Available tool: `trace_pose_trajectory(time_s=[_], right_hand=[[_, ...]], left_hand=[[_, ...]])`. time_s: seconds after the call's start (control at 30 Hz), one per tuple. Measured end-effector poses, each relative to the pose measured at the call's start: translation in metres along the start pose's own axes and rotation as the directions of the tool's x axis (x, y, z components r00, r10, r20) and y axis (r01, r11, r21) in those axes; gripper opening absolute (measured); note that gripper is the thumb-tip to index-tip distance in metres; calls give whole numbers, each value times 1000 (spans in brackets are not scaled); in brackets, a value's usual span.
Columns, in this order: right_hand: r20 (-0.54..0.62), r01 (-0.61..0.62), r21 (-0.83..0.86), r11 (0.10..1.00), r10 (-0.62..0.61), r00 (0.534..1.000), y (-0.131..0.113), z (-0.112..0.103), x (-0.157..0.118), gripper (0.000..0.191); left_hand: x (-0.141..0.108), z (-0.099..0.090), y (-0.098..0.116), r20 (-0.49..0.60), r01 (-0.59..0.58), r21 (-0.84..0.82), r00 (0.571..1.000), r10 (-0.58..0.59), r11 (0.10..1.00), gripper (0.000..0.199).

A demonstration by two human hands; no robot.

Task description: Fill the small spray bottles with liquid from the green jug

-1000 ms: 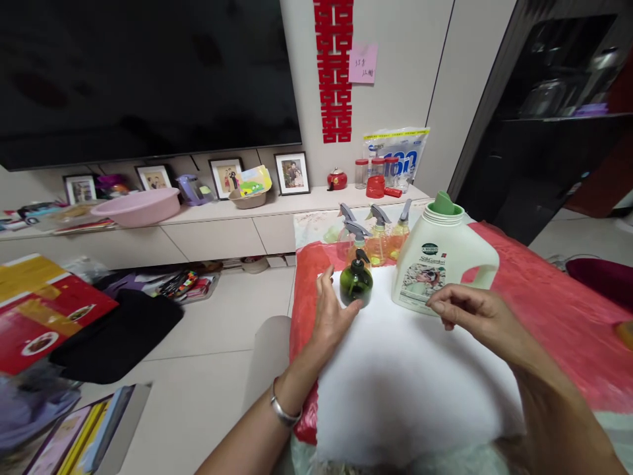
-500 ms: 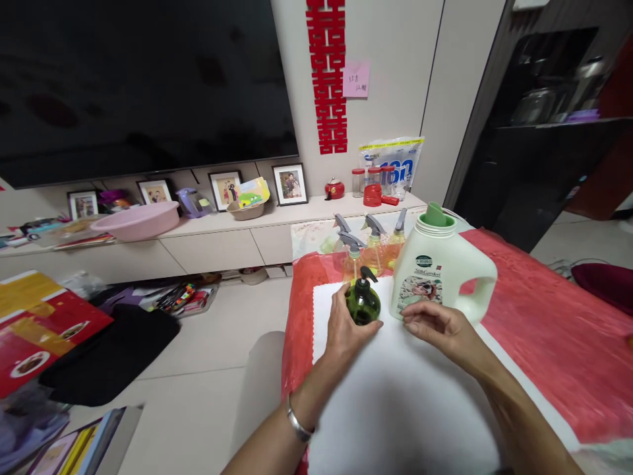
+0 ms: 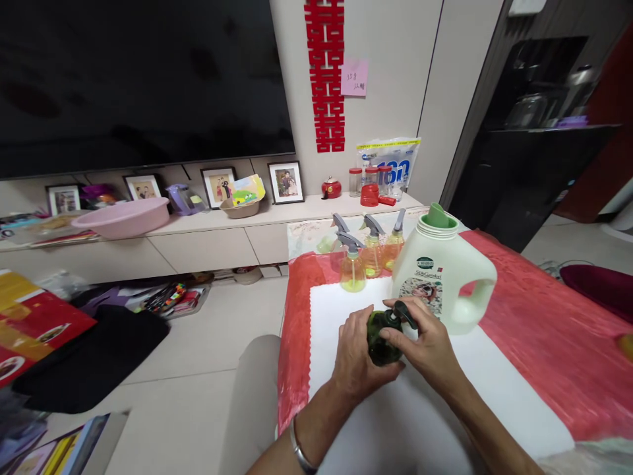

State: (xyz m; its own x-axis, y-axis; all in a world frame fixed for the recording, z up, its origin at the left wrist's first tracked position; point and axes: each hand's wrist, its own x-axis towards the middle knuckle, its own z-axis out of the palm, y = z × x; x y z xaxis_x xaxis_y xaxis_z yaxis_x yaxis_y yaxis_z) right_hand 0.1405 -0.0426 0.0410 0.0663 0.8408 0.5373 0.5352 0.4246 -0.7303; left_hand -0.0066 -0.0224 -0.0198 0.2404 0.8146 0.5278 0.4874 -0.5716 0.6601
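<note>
1. Two hands held one thing when I looked: the left hand (image 3: pixel 357 356) was wrapped around the body of the green pump bottle (image 3: pixel 383 338), and the right hand (image 3: pixel 426 343) closed its fingers on the black pump head (image 3: pixel 403 313) above that grip. The bottle was lifted a little over the white mat (image 3: pixel 425 409), tilted toward the right hand.
2. I judged that the pump head could be pressed by accident, because the right fingers lay directly on it. Liquid would then go on the mat just under the grip.
3. If the head came loose suddenly, the bottle could tip more and spill, since it was already not upright.
4. Just beyond the right hand stood the big white jug (image 3: pixel 442 274), very near the knuckles. A quick twist could knock it, and its green cap (image 3: pixel 437 216) looked only set on top, though I cannot tell for sure.
5. Farther behind the grip stood the spray bottles (image 3: pixel 368 254), close together; a pushed jug could make them fall.
6. The left grip looked firm, but a smooth round bottle could slide if the palm was wet.
</note>
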Motion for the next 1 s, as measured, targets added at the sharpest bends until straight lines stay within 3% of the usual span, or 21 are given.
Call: trace_pose_trajectory(time_s=[0.13,0.3,0.43,0.6,0.8,1.0], right_hand=[[-7,-27,-16,999,27,1000,-1,3,0,42],[-12,-186,77,980,187,982,8,6,-3,65],[68,-243,200,949,234,970,14,5,-6,76],[201,-265,344,901,206,958,18,6,-8,75],[69,-291,277,916,283,957,20,10,-7,101],[81,-257,319,912,244,966,16,8,-5,99]], left_hand=[[-1,0,-2,1,-24,1,1000,24,1000,91],[-2,0,-4,2,9,-20,1000,-8,1000,92],[-1,-3,-1,-2,31,-52,1000,-31,998,91],[0,-5,1,20,73,-80,997,-72,994,89],[-2,-3,-3,26,64,-70,998,-62,995,95],[-2,-5,-3,47,88,-62,995,-85,994,97]])
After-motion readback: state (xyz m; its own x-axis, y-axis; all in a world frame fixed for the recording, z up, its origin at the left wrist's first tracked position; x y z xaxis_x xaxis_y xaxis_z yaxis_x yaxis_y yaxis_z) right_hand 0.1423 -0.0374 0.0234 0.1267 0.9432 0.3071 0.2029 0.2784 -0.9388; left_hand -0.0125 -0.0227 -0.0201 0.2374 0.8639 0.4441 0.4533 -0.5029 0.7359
